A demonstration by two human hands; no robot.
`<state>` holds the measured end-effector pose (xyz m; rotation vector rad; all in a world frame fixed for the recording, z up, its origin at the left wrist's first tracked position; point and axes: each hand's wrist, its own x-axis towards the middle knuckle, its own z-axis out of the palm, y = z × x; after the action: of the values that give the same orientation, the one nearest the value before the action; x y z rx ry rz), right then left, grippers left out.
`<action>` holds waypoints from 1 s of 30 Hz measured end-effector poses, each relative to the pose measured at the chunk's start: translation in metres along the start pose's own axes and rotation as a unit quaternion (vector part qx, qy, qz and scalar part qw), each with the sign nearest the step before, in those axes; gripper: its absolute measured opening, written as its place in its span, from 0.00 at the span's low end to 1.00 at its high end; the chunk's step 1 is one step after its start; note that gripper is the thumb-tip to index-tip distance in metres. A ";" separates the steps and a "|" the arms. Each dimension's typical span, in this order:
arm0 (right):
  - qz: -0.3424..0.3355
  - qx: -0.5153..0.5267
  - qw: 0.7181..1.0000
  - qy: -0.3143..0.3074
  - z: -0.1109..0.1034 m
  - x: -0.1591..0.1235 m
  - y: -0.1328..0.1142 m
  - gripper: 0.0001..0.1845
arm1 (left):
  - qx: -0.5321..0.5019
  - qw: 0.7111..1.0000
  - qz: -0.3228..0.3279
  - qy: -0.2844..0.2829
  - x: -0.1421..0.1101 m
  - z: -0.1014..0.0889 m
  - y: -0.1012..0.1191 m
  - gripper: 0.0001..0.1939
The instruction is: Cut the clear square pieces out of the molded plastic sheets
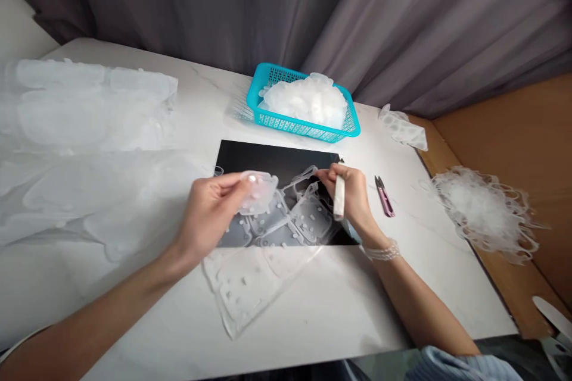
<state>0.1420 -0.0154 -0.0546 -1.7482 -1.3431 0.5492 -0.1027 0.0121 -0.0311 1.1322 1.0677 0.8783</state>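
Note:
Between thumb and fingers, my left hand (pixel 210 214) pinches a small translucent plastic piece (pixel 259 190) with rounded corners, raised above the black mat. My right hand (pixel 351 187) is closed around a slim white-handled tool (pixel 339 197) with a small dark tip at its far end; its exact kind is unclear. The right fingertips also meet a thin clear strip (pixel 306 175), which runs toward the sheet. Below both hands lies a clear molded plastic sheet (pixel 250 286) with rounded outlines and small bumps, partly on the black mat (pixel 268 155) and partly on the table.
Behind the mat stands a blue basket (pixel 304 127) heaped with translucent pieces (pixel 308 101). Pink thread snips (pixel 385 196) lie to the right. Clear offcuts (pixel 485 211) pile at the right edge, with a crumpled clear scrap (pixel 404 128) behind. Stacked clear sheets (pixel 84 107) cover the left side.

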 end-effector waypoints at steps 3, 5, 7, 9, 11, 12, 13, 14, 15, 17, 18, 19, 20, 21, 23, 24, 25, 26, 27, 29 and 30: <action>-0.011 -0.057 0.998 0.005 -0.012 0.009 0.003 0.18 | -0.097 0.995 -0.018 -0.013 0.004 -0.009 0.008 0.14; -0.031 -0.083 0.996 0.018 -0.015 0.004 -0.011 0.18 | -0.127 0.990 -0.037 -0.052 0.004 -0.011 0.010 0.13; -0.039 -0.049 0.998 0.028 -0.013 -0.008 -0.033 0.19 | -0.145 0.984 -0.055 -0.084 0.001 -0.011 0.011 0.13; -0.021 0.057 0.998 -0.014 -0.008 -0.022 -0.055 0.21 | -0.155 0.979 -0.067 -0.117 -0.002 -0.009 0.011 0.12; 0.016 0.181 0.978 -0.101 -0.001 -0.034 -0.070 0.22 | -0.160 0.972 -0.072 -0.153 -0.005 -0.007 0.011 0.11; 0.034 0.232 0.962 -0.139 0.002 -0.038 -0.075 0.23 | -0.159 0.970 -0.075 -0.169 -0.007 -0.007 0.011 0.10; 0.048 0.271 0.947 -0.165 0.004 -0.041 -0.077 0.25 | -0.158 0.968 -0.079 -0.179 -0.008 -0.007 0.011 0.10; 0.058 0.300 0.936 -0.177 0.006 -0.043 -0.077 0.26 | -0.156 0.966 -0.084 -0.186 -0.009 -0.007 0.012 0.10; 0.063 0.320 0.929 -0.177 0.008 -0.044 -0.076 0.27 | -0.156 0.965 -0.091 -0.190 -0.009 -0.007 0.012 0.10; 0.063 0.335 0.927 -0.160 0.009 -0.045 -0.073 0.28 | -0.164 0.964 -0.103 -0.182 -0.010 -0.007 0.012 0.12; 0.059 0.333 0.930 -0.147 0.009 -0.045 -0.072 0.28 | -0.175 0.964 -0.108 -0.168 -0.009 -0.007 0.011 0.14; 0.051 0.325 0.935 -0.130 0.009 -0.046 -0.071 0.28 | -0.189 0.965 -0.115 -0.144 -0.008 -0.007 0.011 0.17; 0.040 0.312 0.943 -0.110 0.009 -0.047 -0.071 0.27 | -0.205 0.963 -0.128 -0.115 -0.006 -0.008 0.011 0.20; 0.024 0.294 0.951 -0.092 0.009 -0.049 -0.071 0.27 | -0.222 0.959 -0.149 -0.090 -0.004 -0.008 0.011 0.22; -0.023 0.254 0.964 -0.080 0.010 -0.053 -0.071 0.25 | -0.251 0.943 -0.205 -0.080 -0.001 -0.010 0.010 0.25; -0.051 0.235 0.966 -0.092 0.010 -0.055 -0.071 0.25 | -0.258 0.934 -0.228 -0.097 0.001 -0.011 0.010 0.23; -0.081 0.219 0.966 -0.115 0.010 -0.057 -0.069 0.24 | -0.259 0.928 -0.240 -0.123 0.002 -0.013 0.010 0.20; -0.108 0.207 0.962 -0.143 0.011 -0.059 -0.067 0.23 | -0.253 0.926 -0.237 -0.149 0.003 -0.014 0.009 0.17; -0.132 0.199 0.957 -0.167 0.011 -0.060 -0.064 0.22 | -0.242 0.929 -0.224 -0.169 0.004 -0.016 0.009 0.15; -0.160 0.189 0.949 -0.197 0.010 -0.062 -0.059 0.21 | -0.213 0.939 -0.190 -0.193 0.003 -0.019 0.009 0.13; -0.164 0.185 0.947 -0.204 0.010 -0.063 -0.056 0.21 | -0.201 0.942 -0.178 -0.202 0.003 -0.020 0.009 0.12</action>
<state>0.0820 -0.0666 -0.0226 -1.1116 -1.6475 0.9368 -0.1210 0.0222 -0.0246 0.7026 0.6805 0.5123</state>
